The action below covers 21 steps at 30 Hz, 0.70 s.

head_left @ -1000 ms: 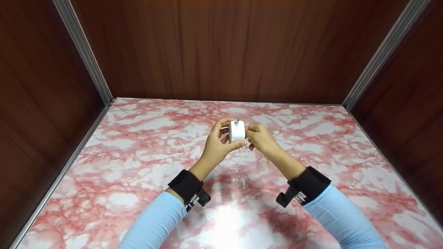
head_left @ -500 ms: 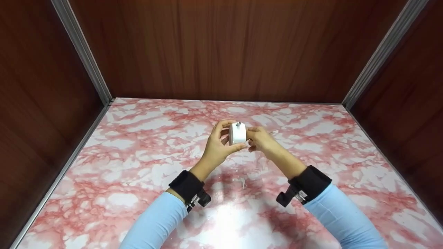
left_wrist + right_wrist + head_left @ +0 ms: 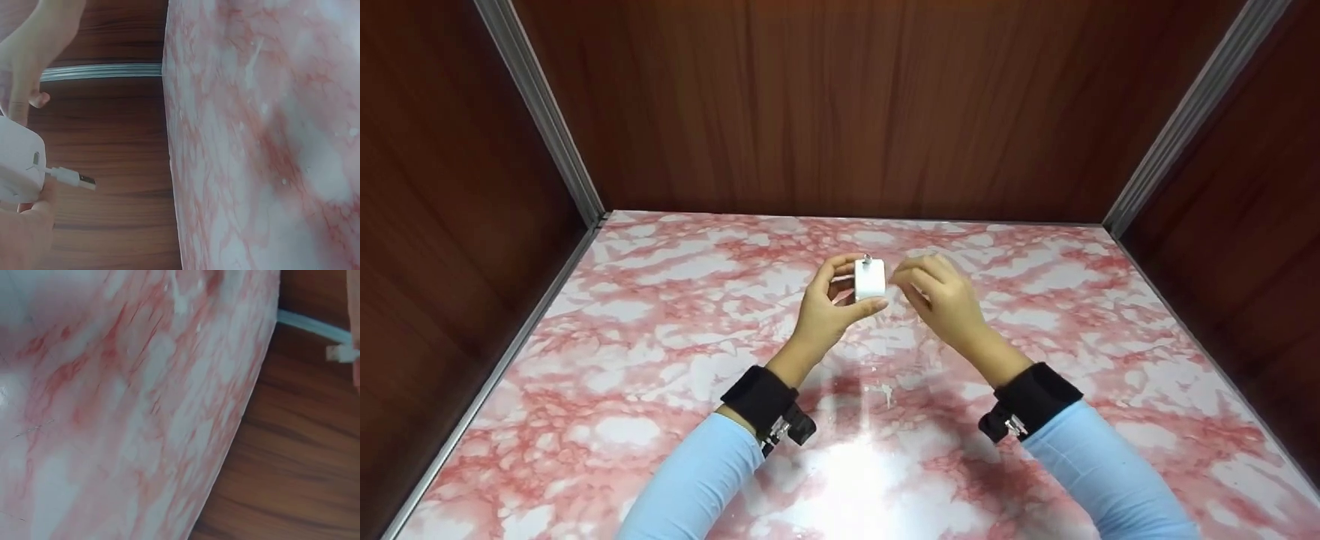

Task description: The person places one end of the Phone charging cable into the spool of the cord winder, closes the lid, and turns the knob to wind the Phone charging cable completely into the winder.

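My left hand [image 3: 825,307] grips a small white charger block [image 3: 870,279], thumb along its near edge and fingers round its far side. In the left wrist view, the block's face has a small oval port, and beside it sticks out a white USB plug [image 3: 76,178] with a metal end. My right hand [image 3: 949,300] is just right of the block, fingers bent and fingertips together, slightly blurred. A thin strand of white cable [image 3: 1,110] shows between that hand and the block; its run at the fingertips is mostly hidden.
Below the hands lies a red-and-white marbled tabletop [image 3: 660,360]. Dark wood-grain panels [image 3: 840,112] enclose it at the back and both sides, with metal corner strips [image 3: 544,112]. Black wrist straps [image 3: 761,397] carry the small cameras.
My right hand has moved slightly away from the block, to the right and up, with its fingers lifted. The left hand has turned the block a little and keeps hold of it.
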Each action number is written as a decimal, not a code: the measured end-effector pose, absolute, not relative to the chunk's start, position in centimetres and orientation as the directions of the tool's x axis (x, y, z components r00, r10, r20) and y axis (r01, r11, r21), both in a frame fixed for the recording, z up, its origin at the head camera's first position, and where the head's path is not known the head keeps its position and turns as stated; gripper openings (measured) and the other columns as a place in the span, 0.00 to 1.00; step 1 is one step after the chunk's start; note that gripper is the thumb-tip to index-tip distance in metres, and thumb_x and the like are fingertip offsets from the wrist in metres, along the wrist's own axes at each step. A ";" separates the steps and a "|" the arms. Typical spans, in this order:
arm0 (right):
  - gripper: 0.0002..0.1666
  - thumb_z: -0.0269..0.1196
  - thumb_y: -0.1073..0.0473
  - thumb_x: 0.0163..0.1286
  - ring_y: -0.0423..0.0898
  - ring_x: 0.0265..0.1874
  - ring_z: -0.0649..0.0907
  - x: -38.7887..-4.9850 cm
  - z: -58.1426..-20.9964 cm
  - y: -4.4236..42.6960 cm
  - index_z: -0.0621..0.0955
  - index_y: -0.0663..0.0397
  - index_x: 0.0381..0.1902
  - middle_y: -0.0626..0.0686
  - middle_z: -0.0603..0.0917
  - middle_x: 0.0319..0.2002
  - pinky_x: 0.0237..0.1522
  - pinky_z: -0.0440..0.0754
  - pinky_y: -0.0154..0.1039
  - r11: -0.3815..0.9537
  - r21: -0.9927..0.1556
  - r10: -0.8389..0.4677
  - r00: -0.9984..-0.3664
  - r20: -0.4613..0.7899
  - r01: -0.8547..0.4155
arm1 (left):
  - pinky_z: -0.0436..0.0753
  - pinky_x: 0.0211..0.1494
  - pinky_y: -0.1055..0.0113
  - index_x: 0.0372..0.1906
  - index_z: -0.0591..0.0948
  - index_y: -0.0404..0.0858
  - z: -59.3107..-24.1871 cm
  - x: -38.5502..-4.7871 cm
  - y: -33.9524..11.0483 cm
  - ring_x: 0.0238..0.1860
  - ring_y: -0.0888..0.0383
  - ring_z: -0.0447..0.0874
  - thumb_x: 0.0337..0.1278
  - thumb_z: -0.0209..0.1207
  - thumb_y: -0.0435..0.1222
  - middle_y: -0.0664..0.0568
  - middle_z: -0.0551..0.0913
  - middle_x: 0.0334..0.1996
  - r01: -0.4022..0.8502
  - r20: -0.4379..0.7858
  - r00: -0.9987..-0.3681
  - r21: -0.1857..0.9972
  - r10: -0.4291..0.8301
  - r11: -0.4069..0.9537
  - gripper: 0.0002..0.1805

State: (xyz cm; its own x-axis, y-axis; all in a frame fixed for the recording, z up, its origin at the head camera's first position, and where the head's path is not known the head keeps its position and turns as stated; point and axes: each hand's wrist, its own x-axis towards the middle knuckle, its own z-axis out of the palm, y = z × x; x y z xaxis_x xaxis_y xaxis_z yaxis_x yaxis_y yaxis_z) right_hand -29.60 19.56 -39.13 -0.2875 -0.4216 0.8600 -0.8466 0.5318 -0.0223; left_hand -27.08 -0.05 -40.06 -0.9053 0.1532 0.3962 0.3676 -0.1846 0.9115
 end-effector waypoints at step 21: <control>0.12 0.54 0.60 0.74 0.40 0.18 0.71 -28.0 -37.6 17.3 0.78 0.64 0.35 0.48 0.75 0.25 0.19 0.70 0.28 0.290 -0.895 -0.265 -0.927 0.265 -0.339 | 0.77 0.62 0.61 0.61 0.69 0.36 -40.1 -26.9 0.5 0.55 0.51 0.74 0.42 0.74 0.30 0.42 0.70 0.56 0.400 0.422 -0.892 0.904 0.163 -0.151 0.38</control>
